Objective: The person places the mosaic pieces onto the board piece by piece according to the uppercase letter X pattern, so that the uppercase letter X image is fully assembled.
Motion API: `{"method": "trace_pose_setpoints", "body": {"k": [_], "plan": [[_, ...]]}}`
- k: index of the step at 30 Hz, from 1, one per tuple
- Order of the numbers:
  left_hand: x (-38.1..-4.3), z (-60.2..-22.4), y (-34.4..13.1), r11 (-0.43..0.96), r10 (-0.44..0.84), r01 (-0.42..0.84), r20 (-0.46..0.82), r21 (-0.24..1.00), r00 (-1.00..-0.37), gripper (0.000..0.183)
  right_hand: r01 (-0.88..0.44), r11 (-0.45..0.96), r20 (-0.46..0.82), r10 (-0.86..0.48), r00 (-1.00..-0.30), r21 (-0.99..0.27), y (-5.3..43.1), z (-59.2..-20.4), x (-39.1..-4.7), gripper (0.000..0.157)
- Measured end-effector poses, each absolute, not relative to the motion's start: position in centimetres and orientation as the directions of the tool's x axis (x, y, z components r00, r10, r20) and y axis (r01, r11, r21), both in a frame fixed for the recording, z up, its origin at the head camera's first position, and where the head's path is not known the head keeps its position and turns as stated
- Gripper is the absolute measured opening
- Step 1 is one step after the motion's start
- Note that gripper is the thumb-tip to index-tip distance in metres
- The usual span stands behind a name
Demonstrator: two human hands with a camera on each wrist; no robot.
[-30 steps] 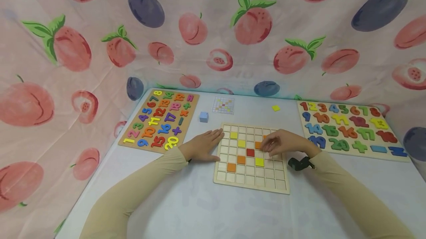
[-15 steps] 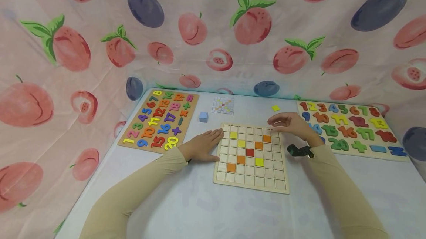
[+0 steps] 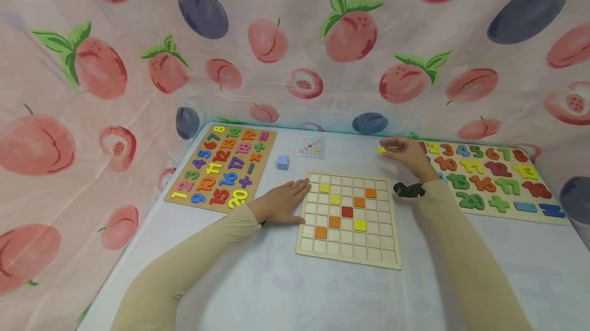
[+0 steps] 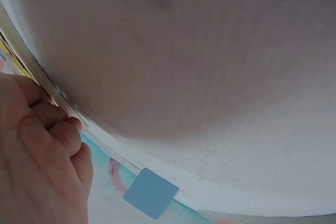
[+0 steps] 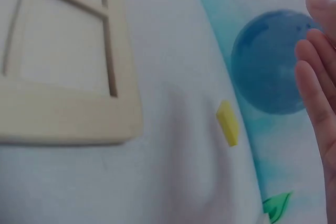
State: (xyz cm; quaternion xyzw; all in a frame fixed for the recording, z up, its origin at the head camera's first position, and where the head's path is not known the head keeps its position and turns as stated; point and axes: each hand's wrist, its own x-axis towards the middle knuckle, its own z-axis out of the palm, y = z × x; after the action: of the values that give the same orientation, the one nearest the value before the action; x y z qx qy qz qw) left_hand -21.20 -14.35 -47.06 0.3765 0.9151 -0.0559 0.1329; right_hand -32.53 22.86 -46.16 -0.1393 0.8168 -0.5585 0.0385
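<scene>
A wooden grid board (image 3: 386, 255) lies on the table with yellow, orange and red square tiles in some cells. My left hand (image 3: 283, 202) rests flat against its left edge; in the left wrist view the fingertips touch the board's side (image 4: 31, 65). Beyond the board's far right corner, my right hand (image 3: 407, 157) reaches over a loose yellow tile (image 3: 381, 150), which its fingers partly cover in the head view. In the right wrist view that yellow tile (image 5: 228, 123) lies on the white table, with the thumb and fingers apart and holding nothing.
A number board (image 3: 172, 199) lies at left, another number board (image 3: 488, 206) at right, partly behind my right hand. A blue cube (image 3: 282, 162) and a printed grid card (image 3: 310, 146) are behind the grid board. Fruit-print cloth (image 3: 304, 28) hangs at the back.
My right hand has left an orange tile in the grid's upper right and moved away from me to the loose yellow tile. The left hand has stayed still.
</scene>
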Motion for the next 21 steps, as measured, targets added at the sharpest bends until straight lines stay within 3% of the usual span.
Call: {"method": "trace_pose_setpoints", "body": {"k": [13,21], "plan": [[-21.3,-47.2,-14.3,0.708,0.676,0.706,-0.287,-0.004,-0.679,0.093,-0.131,0.422,0.062,-0.174,-0.983,-0.897,23.3,-48.1,-35.0,0.044],[-21.3,-47.2,-14.4,0.711,0.677,0.704,-0.282,0.009,-0.680,0.093,-0.014,0.476,-0.065,-0.151,-0.986,-0.879,23.3,-48.9,-35.7,0.053]]}}
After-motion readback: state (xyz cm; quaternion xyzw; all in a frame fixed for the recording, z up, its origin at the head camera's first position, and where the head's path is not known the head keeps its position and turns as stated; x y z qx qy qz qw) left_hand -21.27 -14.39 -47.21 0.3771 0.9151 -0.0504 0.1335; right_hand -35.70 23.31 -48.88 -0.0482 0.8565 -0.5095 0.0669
